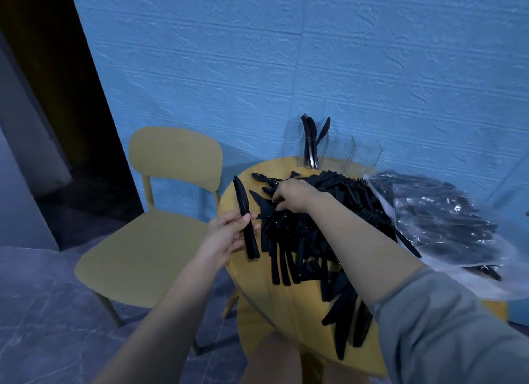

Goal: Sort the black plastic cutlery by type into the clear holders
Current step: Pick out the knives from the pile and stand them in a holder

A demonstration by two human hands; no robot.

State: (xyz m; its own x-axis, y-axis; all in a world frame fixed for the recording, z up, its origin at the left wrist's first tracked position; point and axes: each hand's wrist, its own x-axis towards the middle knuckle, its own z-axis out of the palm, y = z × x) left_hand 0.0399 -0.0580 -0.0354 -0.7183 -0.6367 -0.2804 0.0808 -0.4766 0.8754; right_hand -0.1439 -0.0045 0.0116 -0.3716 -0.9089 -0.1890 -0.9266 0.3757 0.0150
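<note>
Your left hand (229, 234) gripped knives (244, 220), handles toward you. Your right hand (290, 196), nearer the pile (309, 240), pinched another knife (264, 204) lying crosswise.

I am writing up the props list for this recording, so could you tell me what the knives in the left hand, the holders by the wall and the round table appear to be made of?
The knives in the left hand: matte black plastic, thin and moulded. The holders: clear rigid plastic, probably acrylic; the wall shows through them. The table: smooth yellow top, plastic or painted board; I cannot tell which.
</note>
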